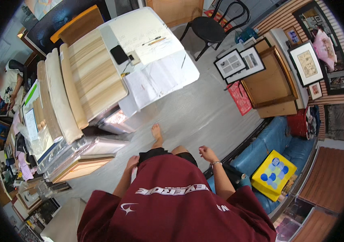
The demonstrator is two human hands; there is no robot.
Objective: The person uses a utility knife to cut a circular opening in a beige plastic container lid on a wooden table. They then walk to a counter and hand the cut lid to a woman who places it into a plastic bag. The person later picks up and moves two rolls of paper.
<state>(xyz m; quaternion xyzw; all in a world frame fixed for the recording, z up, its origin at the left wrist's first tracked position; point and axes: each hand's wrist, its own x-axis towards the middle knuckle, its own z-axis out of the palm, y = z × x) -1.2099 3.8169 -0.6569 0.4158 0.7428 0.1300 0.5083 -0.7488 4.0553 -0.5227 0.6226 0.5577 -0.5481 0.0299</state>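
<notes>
My left hand (132, 162) hangs beside the black shorts (151, 154), its fingers curled in. A pale strip shows between that hand and my maroon shirt (168, 201); I cannot make out what it is. On the other side, my right hand (207, 154) is raised a little, fingers loosely closed with nothing visible in them. A bracelet (217, 163) circles the right wrist. One bare foot (156, 131) is forward on the grey floor (180, 121). Neither hand touches the furniture.
A table ahead left bears long rolls (61, 88), papers (152, 80) and a black phone (118, 54). Wrapped frames (91, 149) lean below it. A black chair (209, 29) stands beyond. Picture frames (269, 76) and a blue sofa (256, 145) line the right. Another person (12, 84) is far left.
</notes>
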